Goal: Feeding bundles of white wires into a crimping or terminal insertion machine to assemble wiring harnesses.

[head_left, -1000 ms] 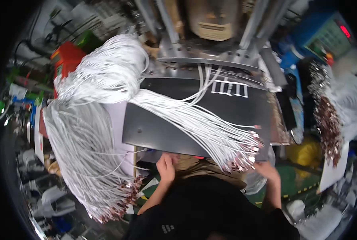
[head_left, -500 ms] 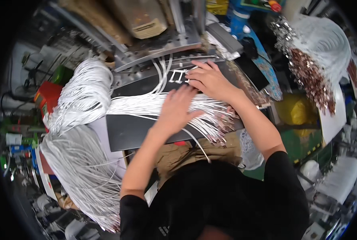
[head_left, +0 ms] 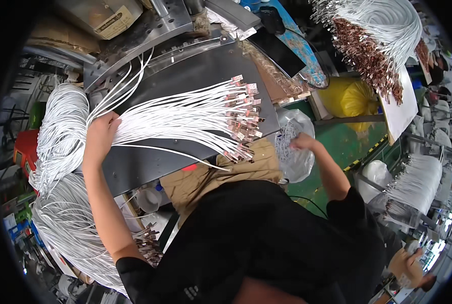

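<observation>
I'm seeing the left hand pressing flat, released, on thin white cables; the right hand is pinching a crinkly clear bag.

— What is under your left hand?
— A fan of thin white cables lying flat on the dark grey metal plate. They are bunched at your palm and spread toward small copper-coloured connectors near the plate's right edge.
— And your right hand?
— It sits in a clear plastic bag of small white parts, just beside the plate.
</observation>
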`<state>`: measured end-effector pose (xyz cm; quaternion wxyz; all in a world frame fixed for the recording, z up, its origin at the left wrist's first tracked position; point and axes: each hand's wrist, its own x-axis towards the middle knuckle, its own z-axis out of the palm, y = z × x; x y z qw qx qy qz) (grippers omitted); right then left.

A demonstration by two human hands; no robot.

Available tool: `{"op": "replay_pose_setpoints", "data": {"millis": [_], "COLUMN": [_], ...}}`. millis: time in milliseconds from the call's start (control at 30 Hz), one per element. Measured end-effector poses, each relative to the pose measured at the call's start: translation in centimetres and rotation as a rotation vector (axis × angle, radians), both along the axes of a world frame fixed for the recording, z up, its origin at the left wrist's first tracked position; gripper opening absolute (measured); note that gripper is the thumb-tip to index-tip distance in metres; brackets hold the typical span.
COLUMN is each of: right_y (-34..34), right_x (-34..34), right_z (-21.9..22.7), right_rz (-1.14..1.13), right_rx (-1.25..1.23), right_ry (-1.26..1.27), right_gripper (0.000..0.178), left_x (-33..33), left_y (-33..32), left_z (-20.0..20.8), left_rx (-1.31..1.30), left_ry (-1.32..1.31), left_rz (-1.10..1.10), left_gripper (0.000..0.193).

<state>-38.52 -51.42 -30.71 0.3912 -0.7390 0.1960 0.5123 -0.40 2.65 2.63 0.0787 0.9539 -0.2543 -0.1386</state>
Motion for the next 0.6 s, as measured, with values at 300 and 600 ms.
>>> {"op": "replay_pose_setpoints", "data": {"millis": [300,600], "right_y": [3.9,20.7], "right_x": [5.3,21.8], "right_z": [7.2,35.4], "right_rz": [-1.081,0.145], "right_rx": [-0.466,-0.373], "right_ry": [-1.174,-1.876], "right_gripper": [0.025,0.049], "left_x": [1.3,-6.4], "left_y": [6.4,-13.5], "left_z": [-2.0,0.9], "left_rx": [-0.558,-0.544], "left_ry": [0.018,0.203], "left_rz": [0.291,-0.222], "left_gripper": [0.037,0.036]}}
